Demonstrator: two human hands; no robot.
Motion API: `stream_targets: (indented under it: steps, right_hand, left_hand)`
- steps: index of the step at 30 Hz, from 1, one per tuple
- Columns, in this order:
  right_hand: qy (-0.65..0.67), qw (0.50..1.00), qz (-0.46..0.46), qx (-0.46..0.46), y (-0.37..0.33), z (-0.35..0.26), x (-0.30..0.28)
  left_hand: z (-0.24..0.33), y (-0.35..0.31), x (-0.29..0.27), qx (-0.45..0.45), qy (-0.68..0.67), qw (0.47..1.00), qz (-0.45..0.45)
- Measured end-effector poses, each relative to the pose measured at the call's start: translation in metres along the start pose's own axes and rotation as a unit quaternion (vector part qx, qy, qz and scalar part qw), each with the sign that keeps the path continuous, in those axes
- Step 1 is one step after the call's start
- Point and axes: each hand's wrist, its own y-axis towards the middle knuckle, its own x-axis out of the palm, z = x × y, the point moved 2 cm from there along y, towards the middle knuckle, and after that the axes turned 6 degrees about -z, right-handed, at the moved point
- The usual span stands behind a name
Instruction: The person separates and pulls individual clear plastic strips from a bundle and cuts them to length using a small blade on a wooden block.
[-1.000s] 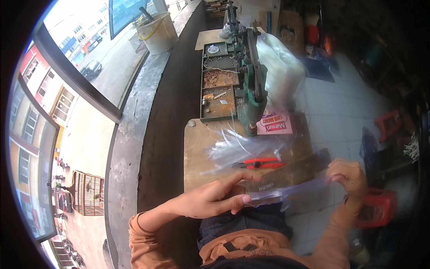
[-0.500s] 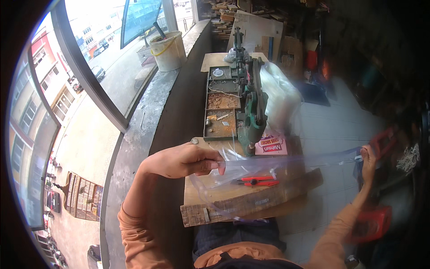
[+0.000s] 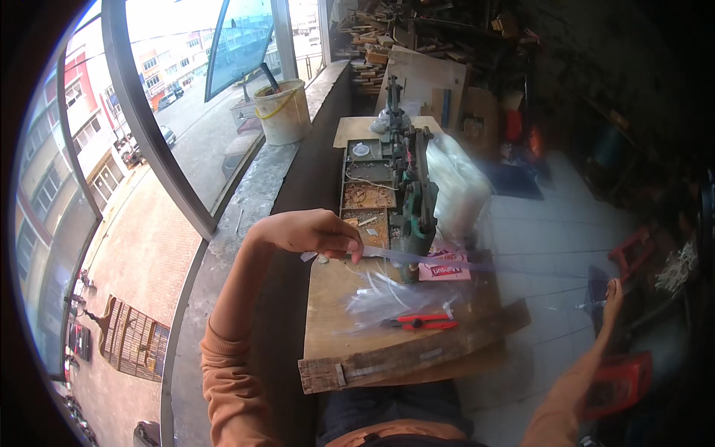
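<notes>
A long strip of clear plastic stretches above the bench between my two hands. My left hand is closed on its left end, and a short tip pokes out beside the fingers. Far to the right, my right hand is closed at the other end, where a bluish see-through piece hangs by the fingers. Beneath the strip, a heap of clear plastic strips lies on the wooden bench top. A red and black cutter rests at the heap's near edge.
Beyond the strips stands a green metal hand press. A compartment tray with small parts lies left of it, and a pink packet at its foot. Bundled clear plastic sits to the right. A bucket stands on the window ledge.
My left hand has risen away from the bench, while my right hand sits lower. The strip's loop that hung below my left hand is gone; it now runs as one span.
</notes>
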Motion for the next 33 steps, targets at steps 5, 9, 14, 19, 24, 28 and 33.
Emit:
stream_targets:
  steps: [5,9,14,19,24,28,33]
  right_hand:
    - [-0.036,0.999,0.003,0.037,-0.009,0.041,-0.012]
    - [-0.051,0.998,-0.028,0.026,0.005,0.049,-0.013]
    - [-0.077,0.996,-0.025,0.034,0.000,0.061,-0.009]
    - [-0.455,0.858,-0.215,0.107,-0.040,0.064,0.005]
    - [-0.116,0.970,-0.214,-0.011,-0.117,-0.164,0.089]
    - [0.252,0.869,-0.350,-0.241,-0.150,-0.355,0.123]
    - [0.217,0.873,-0.340,-0.273,-0.174,-0.403,0.132]
  left_hand:
    - [-0.019,0.007,0.003,-0.008,-0.007,1.000,-0.017]
    - [-0.043,-0.010,-0.005,-0.051,0.012,0.999,0.008]
    - [-0.067,-0.066,0.013,-0.131,-0.020,0.988,0.074]
    - [-0.054,-0.061,0.058,-0.139,-0.019,0.982,0.130]
    - [-0.007,0.016,0.151,0.090,0.027,0.991,0.092]
    - [0.018,0.045,0.170,0.081,0.109,0.973,0.187]
    - [0.019,0.040,0.179,0.109,0.142,0.938,0.296]
